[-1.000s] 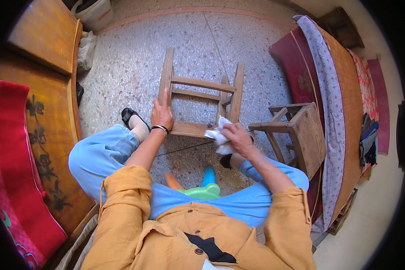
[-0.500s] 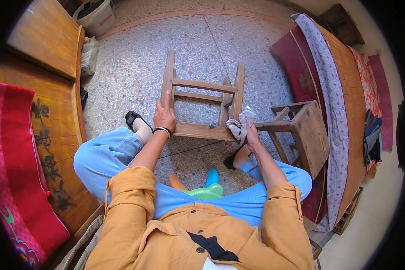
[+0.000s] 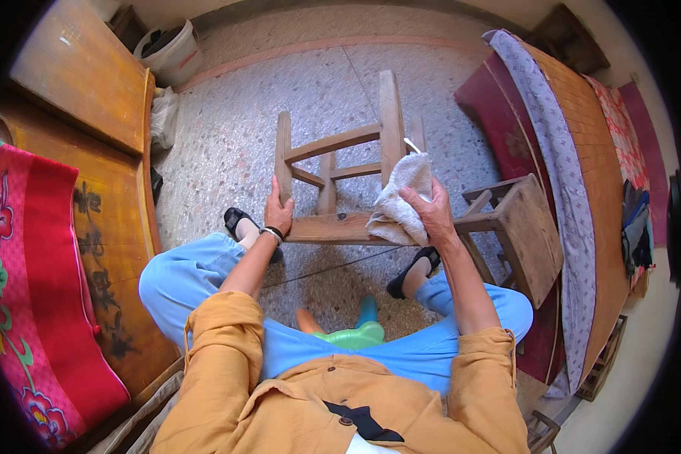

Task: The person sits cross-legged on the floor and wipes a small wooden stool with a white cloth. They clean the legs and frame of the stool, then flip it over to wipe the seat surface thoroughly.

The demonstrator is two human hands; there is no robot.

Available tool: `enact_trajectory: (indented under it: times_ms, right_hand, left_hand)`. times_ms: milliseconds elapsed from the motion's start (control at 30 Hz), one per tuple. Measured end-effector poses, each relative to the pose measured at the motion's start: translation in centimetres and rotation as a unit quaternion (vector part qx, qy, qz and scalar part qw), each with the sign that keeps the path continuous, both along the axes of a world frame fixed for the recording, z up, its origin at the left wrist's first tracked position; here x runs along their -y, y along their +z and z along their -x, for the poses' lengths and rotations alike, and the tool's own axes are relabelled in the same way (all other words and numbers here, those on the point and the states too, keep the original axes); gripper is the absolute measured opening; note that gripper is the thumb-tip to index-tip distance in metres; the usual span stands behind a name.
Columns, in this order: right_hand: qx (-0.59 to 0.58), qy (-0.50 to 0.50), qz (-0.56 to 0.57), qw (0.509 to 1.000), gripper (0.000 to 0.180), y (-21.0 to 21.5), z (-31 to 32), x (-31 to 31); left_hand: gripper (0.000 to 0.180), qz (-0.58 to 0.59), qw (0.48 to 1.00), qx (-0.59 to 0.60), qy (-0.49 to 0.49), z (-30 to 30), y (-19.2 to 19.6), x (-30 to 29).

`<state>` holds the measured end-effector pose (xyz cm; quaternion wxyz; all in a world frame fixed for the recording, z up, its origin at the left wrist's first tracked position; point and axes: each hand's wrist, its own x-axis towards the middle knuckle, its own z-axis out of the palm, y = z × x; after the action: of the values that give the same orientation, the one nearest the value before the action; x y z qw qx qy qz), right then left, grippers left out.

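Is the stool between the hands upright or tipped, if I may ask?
Tipped: the stool has its legs pointing away from the person.

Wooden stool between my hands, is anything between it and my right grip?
Yes, a pale cloth lies between your right grip and the wooden stool, near its right end. Nothing visible separates your left grip from it.

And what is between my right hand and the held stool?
In the head view, a pale cloth lies between your right hand and the held stool.
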<state>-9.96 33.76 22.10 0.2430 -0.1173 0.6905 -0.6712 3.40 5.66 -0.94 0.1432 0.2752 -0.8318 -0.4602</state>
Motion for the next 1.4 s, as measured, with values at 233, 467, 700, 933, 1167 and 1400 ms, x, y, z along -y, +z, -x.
enact_trajectory:
  times_ms: [233, 467, 700, 933, 1167, 1400]
  right_hand:
    - [-0.161, -0.019, -0.149, 0.975, 0.045, 1.5, -2.2, 1.3]
    - [-0.245, -0.014, -0.227, 0.943, 0.048, -0.7, -5.2, 2.7]
    - [-0.476, 0.136, -0.226, 0.839, 0.043, -1.1, -8.7, 5.2]
    - [-0.576, 0.189, -0.201, 0.77, 0.039, -2.1, -10.2, 11.7]
    - [-0.63, 0.177, -0.304, 0.693, 0.036, -3.6, -1.3, 22.1]
    - [-0.617, 0.092, -0.24, 0.744, 0.028, -4.7, 2.4, 23.4]
  left_hand:
    - [0.09, -0.337, 0.94, 0.026, -0.04, 3.3, -2.8, -4.8]
    - [0.069, -0.176, 0.981, 0.08, 0.006, 5.5, 3.1, -6.3]
    - [0.056, -0.482, 0.849, -0.211, -0.057, 9.8, 12.2, -3.6]
    - [0.045, -0.55, 0.806, -0.206, -0.071, 6.4, 5.8, 4.2]
    - [0.037, -0.703, 0.703, -0.082, 0.074, 5.5, 11.5, 1.9]
    - [0.036, -0.468, 0.874, -0.129, 0.005, 5.3, 10.9, 1.8]
